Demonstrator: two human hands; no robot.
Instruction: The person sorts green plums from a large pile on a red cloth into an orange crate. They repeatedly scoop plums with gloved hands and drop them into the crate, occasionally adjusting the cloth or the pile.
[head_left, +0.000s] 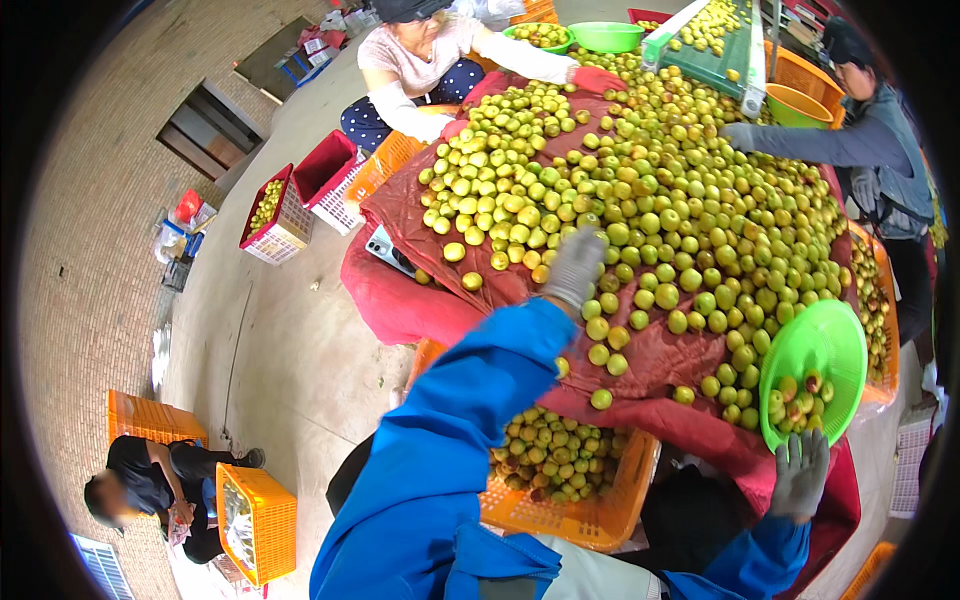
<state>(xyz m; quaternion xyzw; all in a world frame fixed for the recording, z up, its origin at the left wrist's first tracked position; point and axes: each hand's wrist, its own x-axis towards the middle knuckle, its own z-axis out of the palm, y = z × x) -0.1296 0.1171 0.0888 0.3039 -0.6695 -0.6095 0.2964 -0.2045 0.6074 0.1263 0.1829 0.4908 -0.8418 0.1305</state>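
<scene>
My left hand, in a grey glove and blurred, reaches over loose yellow-green round fruits on a dark red cloth. Whether its fingers hold a fruit cannot be made out. My right hand, also gloved in grey, lies with straight, spread fingers at the near rim of a bright green plastic basin. The basin tilts at the table's right front corner. Several fruits with reddish-brown patches lie in it.
An orange crate of fruit stands below the front edge. Two people reach onto the fruit from opposite sides. A green conveyor comes in at the back. A phone lies at the left edge.
</scene>
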